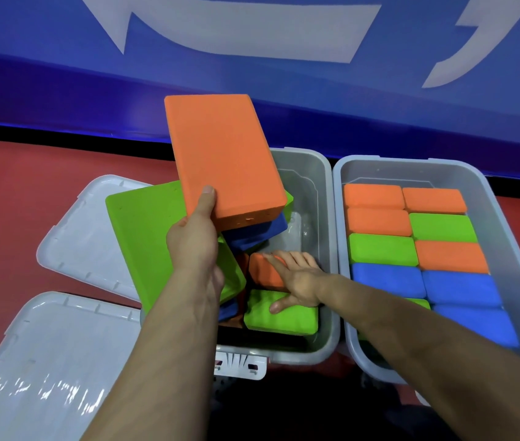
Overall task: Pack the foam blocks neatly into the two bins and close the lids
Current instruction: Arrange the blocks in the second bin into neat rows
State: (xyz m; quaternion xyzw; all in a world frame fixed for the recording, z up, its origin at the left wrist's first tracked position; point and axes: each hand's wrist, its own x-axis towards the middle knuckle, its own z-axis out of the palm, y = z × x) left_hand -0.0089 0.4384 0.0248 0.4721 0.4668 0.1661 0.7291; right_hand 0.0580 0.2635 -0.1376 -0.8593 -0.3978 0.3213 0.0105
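Two lids (61, 345) lie loose on the red floor (13, 192) at far left, neither fitted to a bin. Next, the left hand (193, 240) grips a fanned stack of foam blocks by its near end, thumb on top of the orange block (220, 154), with a green block (137, 243) and a blue block (252, 230) beneath; the stack hangs tilted over the left bin (325, 249). Inside that bin the right hand (297, 278) lies with fingers straight, pressing an upright orange block (262, 272) and a green one (281, 319) standing on edge (the far half of the bin is bare). At right, the second bin (487, 224) holds two tidy columns of orange, green and blue blocks (411, 243). The foam looks light, soft and slightly grippy, so several blocks should carry in one hand; pinching across the broad faces near the short end seems the surest hold, though a fanned stack could slip apart.
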